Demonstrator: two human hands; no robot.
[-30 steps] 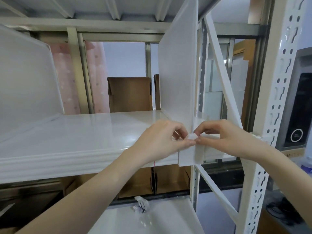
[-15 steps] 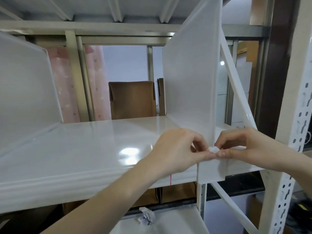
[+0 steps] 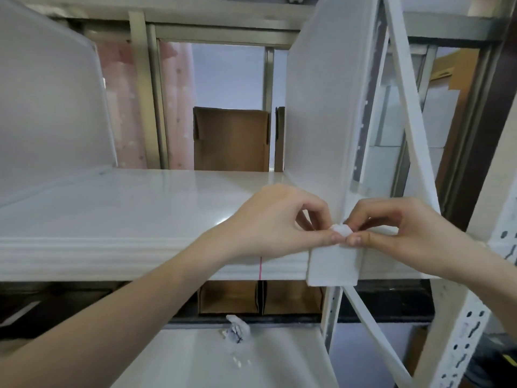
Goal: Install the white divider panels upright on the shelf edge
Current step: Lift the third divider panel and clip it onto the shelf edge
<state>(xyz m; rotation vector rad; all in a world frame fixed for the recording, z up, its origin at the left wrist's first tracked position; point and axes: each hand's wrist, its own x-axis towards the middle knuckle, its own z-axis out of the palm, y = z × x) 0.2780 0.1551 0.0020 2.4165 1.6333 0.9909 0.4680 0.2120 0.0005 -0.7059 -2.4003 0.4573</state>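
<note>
A white divider panel (image 3: 321, 107) stands upright on the white shelf (image 3: 134, 208), near its right end. The panel's front foot is a white clip block (image 3: 333, 267) hanging over the shelf's front edge. My left hand (image 3: 279, 222) and my right hand (image 3: 402, 231) meet at the top of that clip, fingertips pinching a small white tab (image 3: 340, 229) from either side. A second white divider panel (image 3: 50, 107) stands upright at the far left of the same shelf.
A perforated white rack post (image 3: 481, 298) and a diagonal white brace (image 3: 411, 121) stand right of the panel. Brown cardboard boxes (image 3: 229, 138) sit behind the shelf and below it. A crumpled white wrapper (image 3: 237, 329) lies on the lower shelf.
The view has moved closer and shifted, so the panel and clip sit further right. Both hands stay pinched at the clip's top; the small white tab shows more clearly between the fingertips.
</note>
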